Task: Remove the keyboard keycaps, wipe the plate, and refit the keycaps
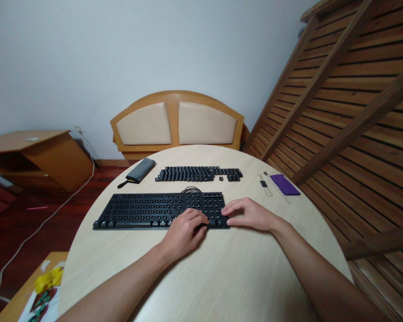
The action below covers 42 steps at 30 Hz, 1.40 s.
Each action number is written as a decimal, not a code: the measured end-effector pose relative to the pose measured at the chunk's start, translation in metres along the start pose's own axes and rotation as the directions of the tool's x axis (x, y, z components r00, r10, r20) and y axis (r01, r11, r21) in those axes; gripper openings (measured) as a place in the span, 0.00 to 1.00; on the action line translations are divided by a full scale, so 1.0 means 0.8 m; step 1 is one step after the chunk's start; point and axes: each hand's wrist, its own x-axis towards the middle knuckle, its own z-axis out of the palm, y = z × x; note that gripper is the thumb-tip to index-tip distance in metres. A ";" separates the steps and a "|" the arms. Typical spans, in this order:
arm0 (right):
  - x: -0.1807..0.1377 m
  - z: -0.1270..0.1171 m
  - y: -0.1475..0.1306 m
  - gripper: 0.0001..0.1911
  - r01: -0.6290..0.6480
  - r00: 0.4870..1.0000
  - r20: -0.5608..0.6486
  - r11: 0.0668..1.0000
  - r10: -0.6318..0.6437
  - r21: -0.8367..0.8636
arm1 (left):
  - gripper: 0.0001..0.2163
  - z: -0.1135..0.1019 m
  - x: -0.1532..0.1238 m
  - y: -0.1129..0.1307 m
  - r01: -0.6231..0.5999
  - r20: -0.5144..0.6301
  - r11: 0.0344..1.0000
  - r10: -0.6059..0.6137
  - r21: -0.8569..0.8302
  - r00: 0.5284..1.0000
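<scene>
A black keyboard frame with its keycaps off lies across the round pale table. Behind it, the removed black keycaps are laid out in rows. My left hand rests on the frame's lower right part, fingers curled and pressed onto it. My right hand lies at the frame's right end, its fingers together and touching the edge. A thin wire loop shows just behind the frame.
A folded grey cloth lies back left, a purple cloth and a small wire tool back right. A padded headboard stands behind the table, slatted wood leans at right, and a cable runs over the floor.
</scene>
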 end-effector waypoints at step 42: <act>-0.002 0.012 -0.022 0.11 -0.074 0.997 -0.052 0.924 0.059 -0.375 | 0.08 0.001 0.000 0.000 -0.002 -0.014 1.000 0.002 -0.003 1.000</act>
